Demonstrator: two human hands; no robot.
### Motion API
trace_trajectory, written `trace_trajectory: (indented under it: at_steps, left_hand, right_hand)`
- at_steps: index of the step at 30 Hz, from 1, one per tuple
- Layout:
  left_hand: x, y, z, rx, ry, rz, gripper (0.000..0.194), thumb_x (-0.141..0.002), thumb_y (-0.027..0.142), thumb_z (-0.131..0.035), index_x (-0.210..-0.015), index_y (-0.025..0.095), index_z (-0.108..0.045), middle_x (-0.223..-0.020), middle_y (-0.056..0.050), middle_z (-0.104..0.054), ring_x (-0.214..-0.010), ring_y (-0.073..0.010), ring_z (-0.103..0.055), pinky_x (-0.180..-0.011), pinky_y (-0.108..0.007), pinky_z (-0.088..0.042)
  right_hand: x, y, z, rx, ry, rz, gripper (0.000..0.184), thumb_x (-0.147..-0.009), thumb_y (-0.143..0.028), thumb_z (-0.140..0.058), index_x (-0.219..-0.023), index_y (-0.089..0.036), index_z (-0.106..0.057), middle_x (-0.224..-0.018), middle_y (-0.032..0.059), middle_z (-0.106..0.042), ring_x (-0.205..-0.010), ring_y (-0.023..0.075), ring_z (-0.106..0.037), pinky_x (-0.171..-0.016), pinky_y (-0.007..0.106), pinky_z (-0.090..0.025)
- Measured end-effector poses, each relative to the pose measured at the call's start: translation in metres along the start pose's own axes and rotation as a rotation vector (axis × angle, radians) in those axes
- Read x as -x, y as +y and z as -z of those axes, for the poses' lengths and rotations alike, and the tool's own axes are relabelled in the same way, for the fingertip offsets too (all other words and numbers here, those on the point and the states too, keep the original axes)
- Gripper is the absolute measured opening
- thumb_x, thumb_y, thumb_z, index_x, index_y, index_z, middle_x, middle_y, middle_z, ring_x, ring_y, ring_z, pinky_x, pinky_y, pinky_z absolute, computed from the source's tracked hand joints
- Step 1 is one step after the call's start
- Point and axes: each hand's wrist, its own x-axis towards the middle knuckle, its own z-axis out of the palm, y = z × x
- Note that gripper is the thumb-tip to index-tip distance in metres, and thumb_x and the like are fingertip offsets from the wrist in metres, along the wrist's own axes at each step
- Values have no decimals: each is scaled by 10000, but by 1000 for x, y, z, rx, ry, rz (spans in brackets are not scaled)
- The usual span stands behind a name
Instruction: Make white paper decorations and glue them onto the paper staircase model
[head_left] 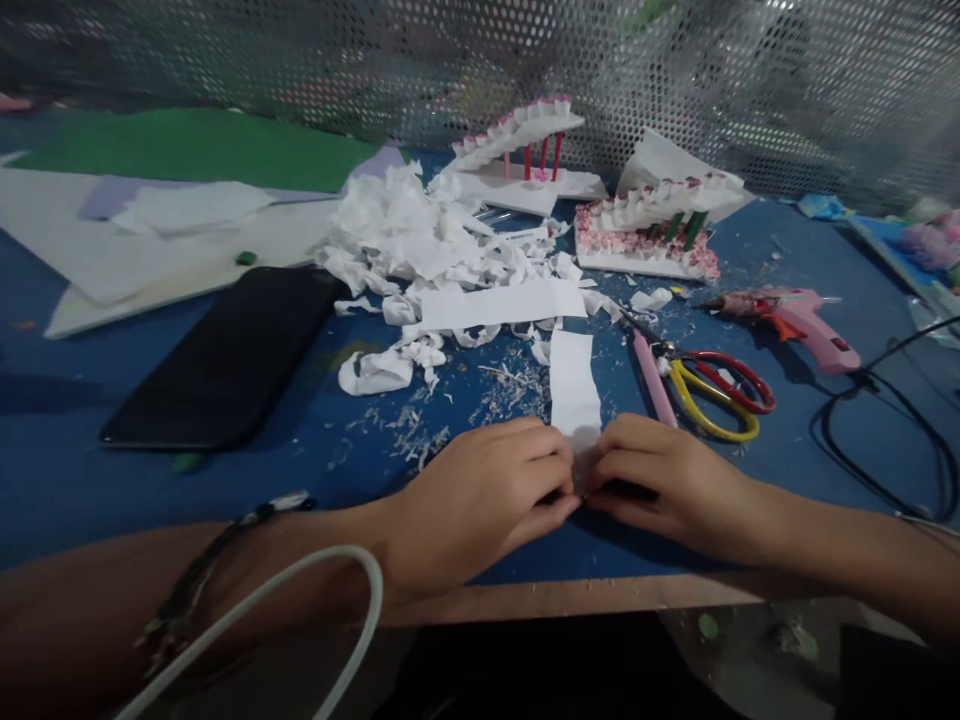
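A narrow white paper strip (575, 375) lies on the blue table, its near end pinched between my two hands. My left hand (487, 490) closes its fingers on the strip's left edge. From the other side, my right hand (664, 475) grips the same end, fingers curled and thumb below. The fingertips of both hands almost meet, and they partly hide the paper there. Just beyond, another white strip (502, 303) rests across a pile of crumpled paper scraps (420, 225). Scissors (712, 390) with red and yellow handles and a pink pen-like stick (654, 378) lie beside my right hand.
A black phone (225, 360) lies at left, near white sheets (172, 235) and a green sheet (202, 145). Two small paper models (517, 150) stand at the back before a perforated metal screen (420, 60). A pink glue gun (806, 320) and black cable (892, 480) are at right.
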Motion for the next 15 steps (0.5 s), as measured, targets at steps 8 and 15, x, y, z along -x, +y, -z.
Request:
trace_trajectory:
  at_steps: [8, 15]
  left_hand:
    - [-4, 0, -1, -105, -9, 16, 121, -816, 173, -495, -733, 141, -577, -785, -22, -592, -727, -128, -533, -626, -225, -393]
    - [-5, 0, 2, -134, -35, 1, 75, -807, 144, -479, -781, 147, -550, -810, -17, -584, -712, -125, -515, -610, -222, -394]
  right_hand:
    - [-5, -2, 0, 3, 21, -72, 123, -850, -235, -508, -782, -146, -559, -755, 19, -542, -720, 101, -489, -636, 213, -390]
    - [-3, 0, -1, 33, 35, -8, 68, -852, -173, -490, -825, -151, -548, -782, 14, -549, -750, 96, -492, -656, 206, -399]
